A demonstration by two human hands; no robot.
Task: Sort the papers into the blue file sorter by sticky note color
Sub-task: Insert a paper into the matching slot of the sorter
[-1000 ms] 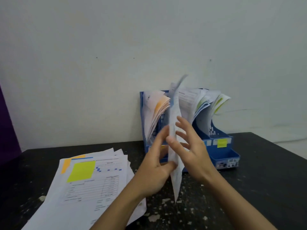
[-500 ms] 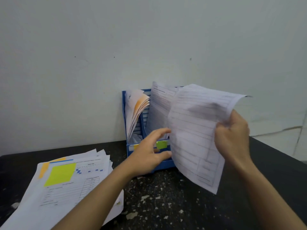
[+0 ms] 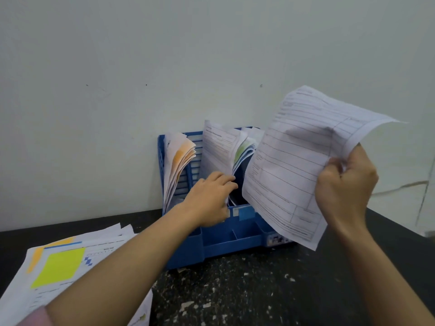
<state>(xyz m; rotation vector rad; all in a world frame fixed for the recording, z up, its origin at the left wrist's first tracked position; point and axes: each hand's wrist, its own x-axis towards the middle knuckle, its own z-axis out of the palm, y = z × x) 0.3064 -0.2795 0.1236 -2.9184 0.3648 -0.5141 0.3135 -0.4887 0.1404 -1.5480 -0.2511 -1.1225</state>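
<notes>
Nearest you, at the left, the unsorted stack of papers (image 3: 77,267) lies flat on the black table (image 3: 259,290) with a yellow-green sticky note (image 3: 58,267) face up on top, so its color reads at a glance. Your right hand (image 3: 344,187) has its fingers curled tight around the right edge of a printed sheet (image 3: 301,161), holding it raised and tilted just in front of the blue file sorter (image 3: 226,243) (its sticky note is not visible from this side). Your left hand (image 3: 209,198) reaches into the sorter, fingers extended and pressing the filed papers (image 3: 221,147) in the middle slot aside, likely to open a gap for the sheet. The sorter stands against the wall (image 3: 164,67).
</notes>
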